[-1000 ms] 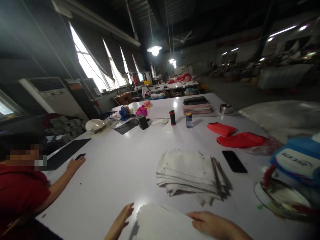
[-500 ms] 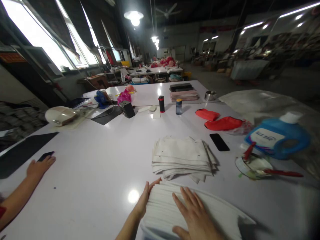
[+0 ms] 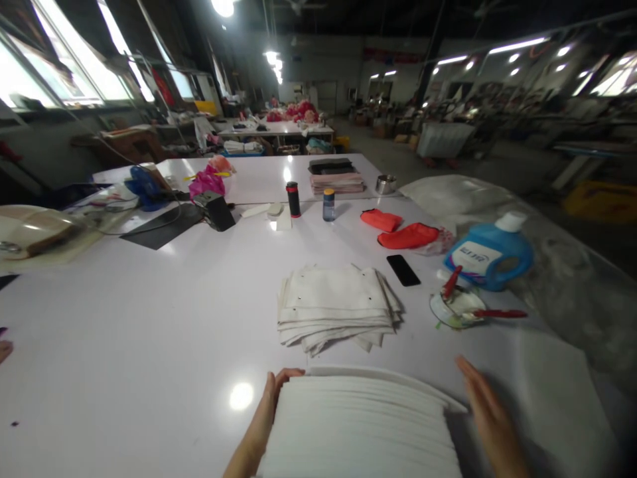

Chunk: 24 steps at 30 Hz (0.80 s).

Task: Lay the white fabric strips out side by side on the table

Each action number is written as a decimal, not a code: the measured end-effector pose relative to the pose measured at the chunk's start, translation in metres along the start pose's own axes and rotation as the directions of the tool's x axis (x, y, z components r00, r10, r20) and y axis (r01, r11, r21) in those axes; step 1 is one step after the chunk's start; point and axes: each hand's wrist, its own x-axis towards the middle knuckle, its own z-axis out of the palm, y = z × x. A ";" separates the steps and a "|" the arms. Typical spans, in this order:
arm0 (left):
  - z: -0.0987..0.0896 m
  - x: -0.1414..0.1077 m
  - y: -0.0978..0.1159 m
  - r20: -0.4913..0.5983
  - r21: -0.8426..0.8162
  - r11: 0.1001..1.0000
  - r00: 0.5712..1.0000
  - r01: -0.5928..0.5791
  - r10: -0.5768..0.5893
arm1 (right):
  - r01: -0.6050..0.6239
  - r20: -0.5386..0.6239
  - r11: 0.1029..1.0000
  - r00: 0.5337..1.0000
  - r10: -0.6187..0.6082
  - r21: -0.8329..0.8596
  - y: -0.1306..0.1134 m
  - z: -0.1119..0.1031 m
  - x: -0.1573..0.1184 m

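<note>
A thick fanned stack of white sheets lies at the bottom centre of the table. My left hand rests against the stack's left side, thumb up and fingers curving round the far left corner. Off the stack's right side, my right hand is held apart from it, fingers stretched out and nothing in them. Just beyond sits a second, looser pile of off-white fabric pieces with small dark dots.
To the right are a black phone, red cloth pieces, a blue jug and a dish with red-handled tools. Two bottles stand farther back. Another person's fingertips show at the left edge.
My right hand has lifted off the top of the white stack and moved out to its right. The view has turned right, and the other person's arm has mostly left it.
</note>
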 end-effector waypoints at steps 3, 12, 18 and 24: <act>0.007 0.004 0.004 -0.054 0.043 0.999 0.998 -0.026 0.029 | -0.339 0.046 0.882 0.938 0.344 0.328 0.043 -0.008 0.004; 0.019 -0.003 0.020 -0.271 0.075 0.994 0.958 -0.074 0.092 | -0.551 0.524 0.743 0.790 0.319 0.380 0.007 0.053 -0.014; 0.008 -0.014 0.013 -0.152 -0.057 0.998 0.988 -0.027 0.018 | -0.534 0.344 0.608 0.845 0.410 0.588 0.025 0.030 -0.033; 0.018 -0.029 0.005 -0.122 -0.078 0.997 0.992 0.027 -0.036 | -0.613 0.387 0.556 0.788 0.479 0.561 0.029 0.037 -0.063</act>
